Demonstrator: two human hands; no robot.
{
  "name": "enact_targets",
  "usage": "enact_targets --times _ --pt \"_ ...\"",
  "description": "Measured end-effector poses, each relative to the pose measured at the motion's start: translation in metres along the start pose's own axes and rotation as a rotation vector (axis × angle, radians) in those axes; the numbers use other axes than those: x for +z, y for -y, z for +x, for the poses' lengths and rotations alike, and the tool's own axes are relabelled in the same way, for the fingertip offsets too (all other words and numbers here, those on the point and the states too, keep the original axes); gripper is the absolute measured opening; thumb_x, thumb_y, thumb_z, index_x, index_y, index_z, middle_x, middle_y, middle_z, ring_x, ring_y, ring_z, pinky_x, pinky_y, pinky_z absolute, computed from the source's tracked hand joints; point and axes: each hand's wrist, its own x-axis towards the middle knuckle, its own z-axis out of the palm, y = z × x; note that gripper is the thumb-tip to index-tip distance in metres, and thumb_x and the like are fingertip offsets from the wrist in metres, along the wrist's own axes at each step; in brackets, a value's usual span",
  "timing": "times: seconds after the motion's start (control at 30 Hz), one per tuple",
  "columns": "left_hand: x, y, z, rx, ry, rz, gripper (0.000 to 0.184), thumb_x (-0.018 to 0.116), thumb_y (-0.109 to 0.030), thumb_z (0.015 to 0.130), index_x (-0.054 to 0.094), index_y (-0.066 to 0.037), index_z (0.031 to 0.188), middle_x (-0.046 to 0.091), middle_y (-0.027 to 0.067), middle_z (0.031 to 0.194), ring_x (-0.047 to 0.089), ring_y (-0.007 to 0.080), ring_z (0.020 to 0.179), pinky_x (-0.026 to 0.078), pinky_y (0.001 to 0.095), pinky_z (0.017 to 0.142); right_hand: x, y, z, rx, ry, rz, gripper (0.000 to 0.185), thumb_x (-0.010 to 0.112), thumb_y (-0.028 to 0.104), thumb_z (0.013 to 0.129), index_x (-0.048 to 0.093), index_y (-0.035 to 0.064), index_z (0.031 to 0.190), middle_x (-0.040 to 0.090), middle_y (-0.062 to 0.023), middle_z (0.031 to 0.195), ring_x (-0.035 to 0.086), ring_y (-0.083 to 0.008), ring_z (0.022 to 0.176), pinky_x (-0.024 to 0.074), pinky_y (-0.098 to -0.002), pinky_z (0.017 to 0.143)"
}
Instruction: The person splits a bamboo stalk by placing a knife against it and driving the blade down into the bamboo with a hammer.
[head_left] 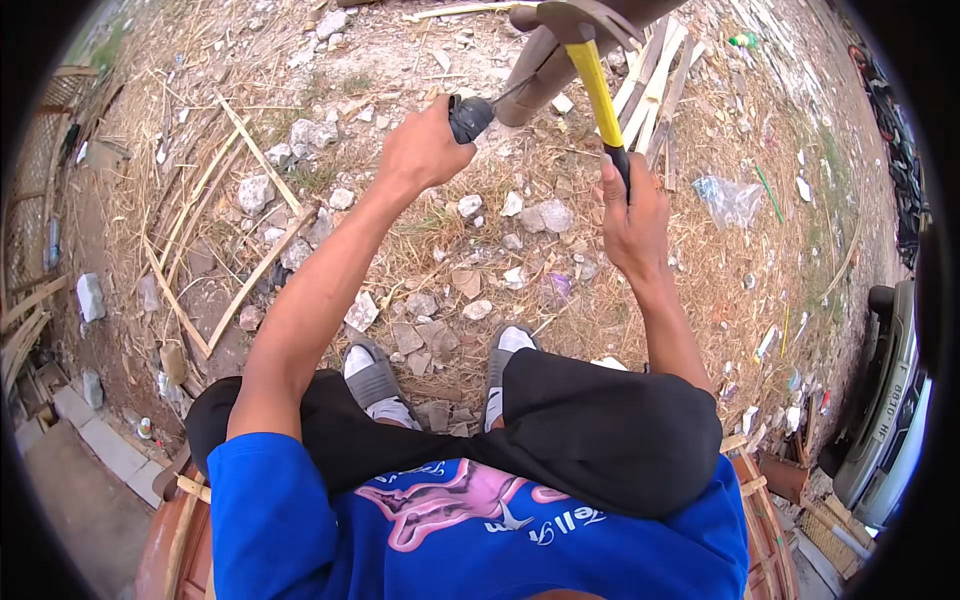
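My left hand (430, 145) is closed around the black handle of a tool (470, 118), whose thin shaft points at the end of a brown tube-like piece (525, 95). In my right hand (637, 215) is a hammer (598, 90) with a yellow and black handle, held upright by the lower grip. The hammer's metal head is at the top of the view, in front of or beside the brown piece; whether they touch I cannot tell. What the tool's tip meets is too small to make out.
Wooden strips (655, 90) lie behind the hammer, and more strips (262, 275) lie at the left. Stones (548, 216) and a clear plastic bag (728, 200) are on the ground. A vehicle (885, 410) stands at the right edge.
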Motion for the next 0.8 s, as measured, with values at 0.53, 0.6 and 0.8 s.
enact_targets --times 0.53,0.6,0.8 --pt "0.009 -0.012 0.004 0.068 0.065 -0.001 0.059 0.067 -0.025 0.077 0.052 -0.005 0.130 0.071 0.0233 0.095 0.070 0.0405 0.091 0.054 0.0498 0.085 -0.027 -0.013 0.010 -0.139 -0.153 0.197 0.032 0.052 0.032 0.105 0.054 0.0016 0.097 0.053 -0.0099 0.061 0.054 -0.0204 0.050 0.0402 -0.0338 0.049" --pt "0.004 -0.015 0.009 0.048 0.047 -0.058 0.054 0.067 -0.024 0.076 0.055 -0.004 0.125 0.071 0.0233 0.097 0.069 0.0395 0.095 0.053 0.0490 0.087 -0.007 -0.022 -0.006 -0.085 -0.153 0.134 0.035 0.051 0.034 0.105 0.054 0.0002 0.099 0.053 -0.0097 0.066 0.052 -0.0185 0.055 0.0403 -0.0348 0.051" --pt "0.003 -0.018 0.020 0.038 0.058 -0.075 0.052 0.067 -0.024 0.076 0.056 -0.002 0.122 0.071 0.0213 0.099 0.070 0.0370 0.096 0.053 0.0466 0.087 0.014 -0.056 -0.018 0.155 0.041 -0.170 0.033 0.050 0.037 0.104 0.056 0.0042 0.105 0.059 -0.0173 0.067 0.057 -0.0363 0.055 0.0442 -0.0437 0.054"
